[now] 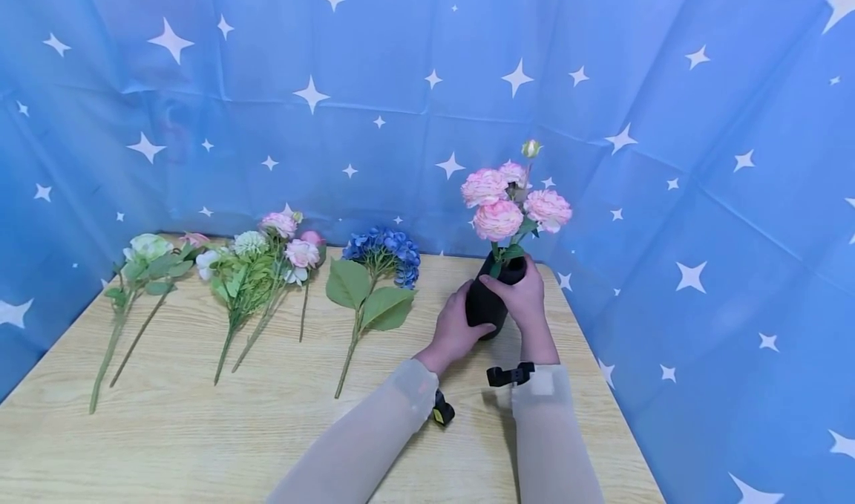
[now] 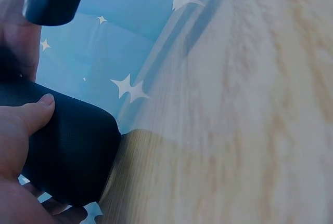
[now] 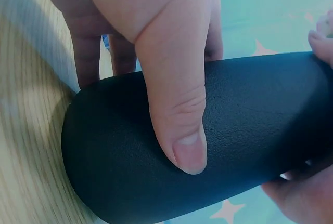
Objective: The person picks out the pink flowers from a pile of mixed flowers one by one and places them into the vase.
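Observation:
A black vase (image 1: 485, 305) stands on the wooden table (image 1: 200, 430) near its far right corner, with a bunch of pink flowers (image 1: 514, 203) in it. My left hand (image 1: 457, 329) grips the vase's lower left side, thumb on its body (image 2: 67, 151). My right hand (image 1: 524, 300) wraps round the neck and right side, thumb pressed on the black surface (image 3: 234, 130). The left hand's thumb (image 2: 31, 115) and the right hand's thumb (image 3: 177, 104) show close up in the wrist views.
Loose artificial stems lie in a row on the table: a blue hydrangea (image 1: 382, 255), a pink and white bunch (image 1: 267, 259) and a pale green flower (image 1: 148, 250). A blue star-print cloth (image 1: 701, 192) hangs behind and along the right edge.

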{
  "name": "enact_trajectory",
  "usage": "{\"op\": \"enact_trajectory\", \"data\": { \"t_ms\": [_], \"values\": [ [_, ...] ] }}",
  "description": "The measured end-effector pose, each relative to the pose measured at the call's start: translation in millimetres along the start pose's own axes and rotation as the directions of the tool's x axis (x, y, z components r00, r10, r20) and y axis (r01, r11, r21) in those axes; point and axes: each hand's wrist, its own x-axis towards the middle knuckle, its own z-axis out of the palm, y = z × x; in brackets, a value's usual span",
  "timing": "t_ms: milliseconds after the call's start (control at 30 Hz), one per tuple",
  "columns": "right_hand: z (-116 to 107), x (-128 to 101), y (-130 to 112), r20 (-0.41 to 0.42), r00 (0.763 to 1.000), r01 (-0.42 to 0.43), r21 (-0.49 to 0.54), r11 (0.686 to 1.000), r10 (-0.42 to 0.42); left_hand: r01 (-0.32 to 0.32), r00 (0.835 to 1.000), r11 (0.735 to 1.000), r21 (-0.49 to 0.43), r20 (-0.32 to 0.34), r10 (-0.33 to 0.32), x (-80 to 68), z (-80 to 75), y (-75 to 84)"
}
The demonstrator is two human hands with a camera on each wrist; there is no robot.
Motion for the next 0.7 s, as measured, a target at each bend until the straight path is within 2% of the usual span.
{"op": "enact_trajectory", "data": {
  "t_ms": [333,700],
  "values": [
    [0.2,0.0,-0.9,-0.003,1.0,0.002,-0.064,0.998,-0.002,-0.003,1.0,1.0,-0.028,0.001,0.003,0.9,0.0,-0.1],
    [-1.1,-2.9,-2.7,0.0,1.0,-0.006,-0.039,0.999,0.006,-0.011,1.0,0.999,-0.044,0.005,0.012,-1.0,-2.1,0.8]
  ]
}}
